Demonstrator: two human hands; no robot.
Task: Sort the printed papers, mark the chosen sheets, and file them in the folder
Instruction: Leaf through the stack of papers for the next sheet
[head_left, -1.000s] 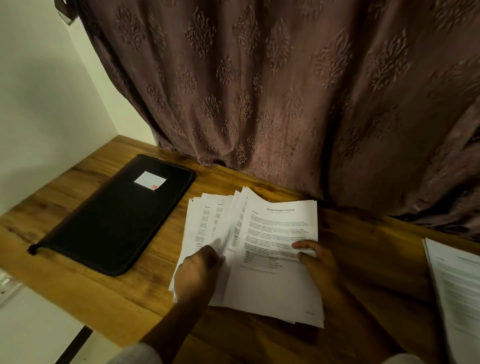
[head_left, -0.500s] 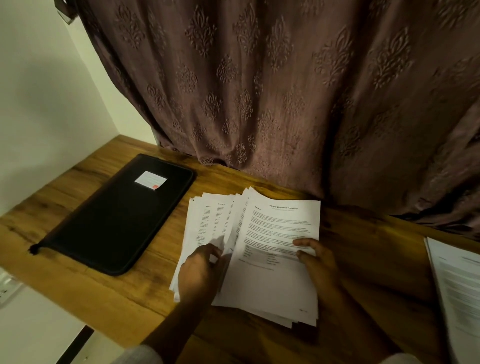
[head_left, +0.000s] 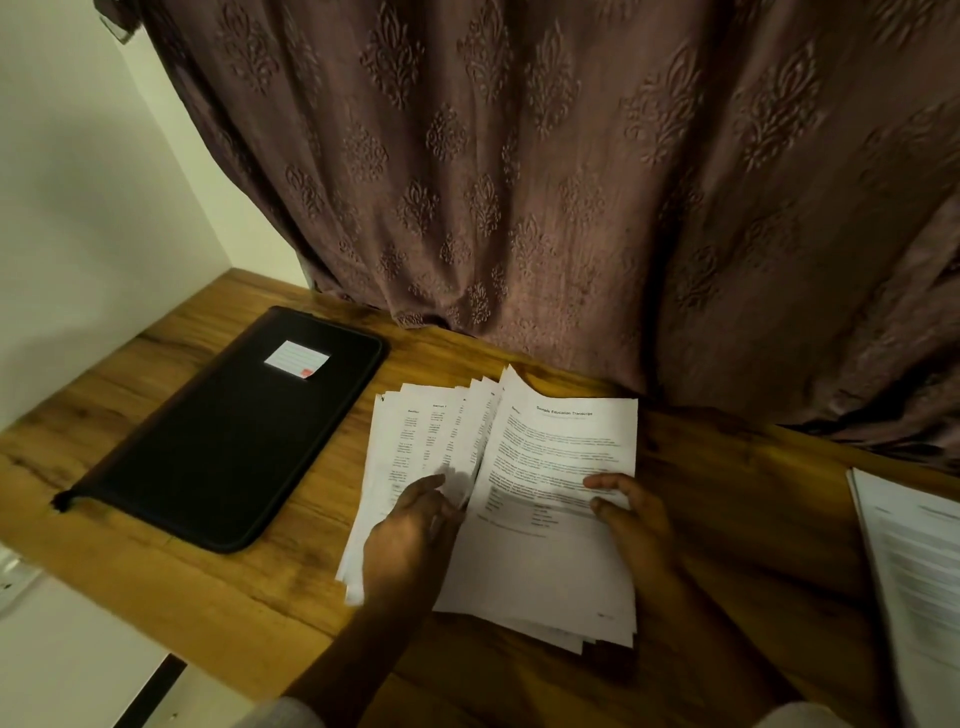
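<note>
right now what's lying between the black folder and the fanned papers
Nothing: only a narrow strip of bare wooden table separates the black folder and the fanned papers, as the head view shows.

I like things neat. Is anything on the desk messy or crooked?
The printed papers are fanned out unevenly, corners sticking out. The closed black folder lies slanted on the desk. Nothing looks torn or spilled.

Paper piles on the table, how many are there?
2. A fanned pile lies right of the black folder; a second pile sits at the right edge of the table, partly cut off.
</note>
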